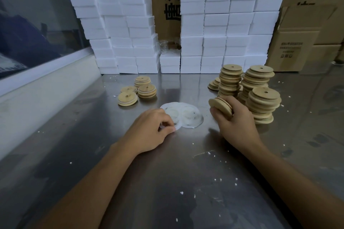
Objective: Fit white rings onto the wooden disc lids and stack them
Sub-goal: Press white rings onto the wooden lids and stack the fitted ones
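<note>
White boxes [229,24] stand behind a shiny table [167,173]. Left hand [149,132] pinches a ring from the rings [186,115]. Right hand [234,119] holds a tilted lid [220,106] beside tall lid stacks [260,95].

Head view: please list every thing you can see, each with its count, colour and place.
table: one, grey metal, fills the foreground.
rings: a loose pile, count unclear, white, table centre between the hands.
ringed lids: four short stacks, wood with white bands, left of centre.
bare lids: several tall stacks, wood, at right.
held lid: one, wood, on edge in the right hand.
foam blocks: many, white, stacked along the back.
cartons: several, brown, behind the blocks and at right.
crumbs: many, white, scattered on the table.
left hand: one, fingers pinch the near edge of the rings.
right hand: one, grips the held lid.
</note>
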Demonstrator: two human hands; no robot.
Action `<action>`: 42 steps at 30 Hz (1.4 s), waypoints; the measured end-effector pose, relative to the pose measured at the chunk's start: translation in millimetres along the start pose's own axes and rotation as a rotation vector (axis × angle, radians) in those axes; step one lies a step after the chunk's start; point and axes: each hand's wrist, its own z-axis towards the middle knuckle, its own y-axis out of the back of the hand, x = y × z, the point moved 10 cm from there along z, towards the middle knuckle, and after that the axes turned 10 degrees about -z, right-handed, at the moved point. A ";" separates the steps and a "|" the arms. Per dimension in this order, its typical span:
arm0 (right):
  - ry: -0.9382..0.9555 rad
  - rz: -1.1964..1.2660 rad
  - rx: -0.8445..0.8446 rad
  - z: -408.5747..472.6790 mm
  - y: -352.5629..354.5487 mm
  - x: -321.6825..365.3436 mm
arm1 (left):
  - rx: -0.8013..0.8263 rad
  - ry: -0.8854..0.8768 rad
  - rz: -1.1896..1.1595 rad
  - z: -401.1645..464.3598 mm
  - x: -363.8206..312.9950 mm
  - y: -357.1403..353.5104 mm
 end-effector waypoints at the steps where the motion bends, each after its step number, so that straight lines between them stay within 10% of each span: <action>1: -0.046 0.082 0.021 -0.1 -3.3 -2.6 | -0.001 -0.001 0.008 -0.1 -0.2 0.6; 14: -0.727 1.065 0.143 -19.1 -41.0 -22.2 | -0.168 0.111 -0.406 0.4 2.7 16.5; 28: -0.386 0.593 0.113 -15.6 -28.8 -8.0 | -0.111 0.182 -1.084 -0.9 -18.1 8.7; 42: 0.005 0.419 0.245 -18.3 -39.0 38.6 | -0.346 0.178 -0.822 -6.7 -17.9 6.1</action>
